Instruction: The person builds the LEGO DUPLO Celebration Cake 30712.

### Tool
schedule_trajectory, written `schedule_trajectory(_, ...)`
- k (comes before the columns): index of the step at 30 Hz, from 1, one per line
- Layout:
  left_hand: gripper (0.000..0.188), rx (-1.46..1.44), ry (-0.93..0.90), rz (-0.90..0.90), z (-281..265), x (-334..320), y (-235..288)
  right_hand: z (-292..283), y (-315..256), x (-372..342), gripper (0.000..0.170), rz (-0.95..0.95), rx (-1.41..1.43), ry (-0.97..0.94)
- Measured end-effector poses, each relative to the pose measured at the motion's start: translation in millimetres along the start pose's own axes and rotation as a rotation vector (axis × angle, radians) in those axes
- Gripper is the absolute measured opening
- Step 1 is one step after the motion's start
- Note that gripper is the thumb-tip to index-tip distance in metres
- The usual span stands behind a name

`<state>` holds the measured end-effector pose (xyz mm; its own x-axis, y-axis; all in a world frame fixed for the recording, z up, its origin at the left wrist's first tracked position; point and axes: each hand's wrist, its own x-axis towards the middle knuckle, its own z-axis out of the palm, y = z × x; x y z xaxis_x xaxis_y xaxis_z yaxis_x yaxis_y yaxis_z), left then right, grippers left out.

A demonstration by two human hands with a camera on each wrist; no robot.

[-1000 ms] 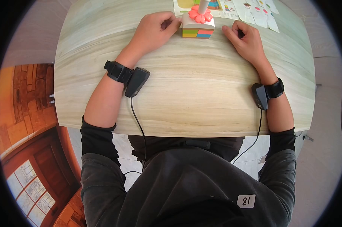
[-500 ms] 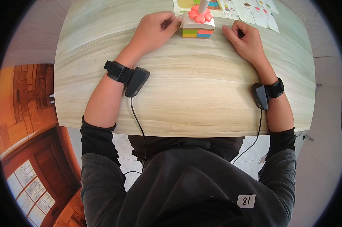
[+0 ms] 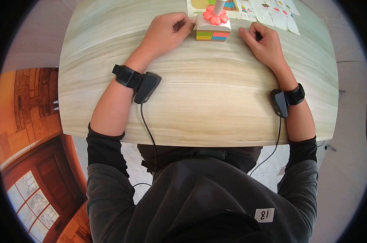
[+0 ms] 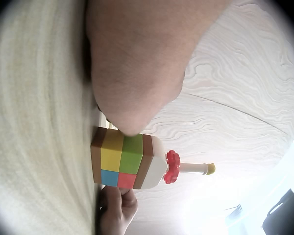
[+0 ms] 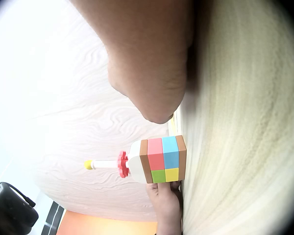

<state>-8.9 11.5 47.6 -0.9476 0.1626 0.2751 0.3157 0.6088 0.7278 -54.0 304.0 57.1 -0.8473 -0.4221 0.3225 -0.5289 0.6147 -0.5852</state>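
A toy-brick cake stands upright on the table between the two hands. Its brown base bears yellow, green, blue and pink-red bricks, topped by a brown layer and a rounded white piece. Above these sit a red flower piece and a white candle with a yellow tip. My left hand rests on the table, loosely curled, its fingertips right at the cake's left side. On the other side my right hand lies loosely curled, a small gap from the cake. Neither hand grips anything.
Printed picture sheets lie at the table's far edge, behind the cake. Each wrist wears a black camera on a strap, with a cable running down towards the lap. The pale wood-grain table ends just before the person's body.
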Motion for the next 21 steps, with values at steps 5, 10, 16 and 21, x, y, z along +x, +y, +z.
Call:
schedule_trajectory(5,0.028,-0.038,0.018,-0.017,-1.8,0.7,3.4,0.0,0.2,0.4,0.043,0.000,0.012,0.002)
schedule_trajectory(10,0.022,-0.097,0.023,0.013,0.0,2.5,-2.6,-2.1,-2.3,-1.2,0.042,0.013,0.035,0.020)
schedule_trajectory(16,0.024,-0.132,0.008,-0.057,-1.0,15.5,-15.9,0.9,0.1,-5.2,0.040,0.110,0.051,0.102)
schedule_trajectory(21,0.029,-0.200,-0.003,-0.110,-5.6,23.2,-62.5,16.6,-15.6,-23.1,0.042,0.287,0.096,0.009)
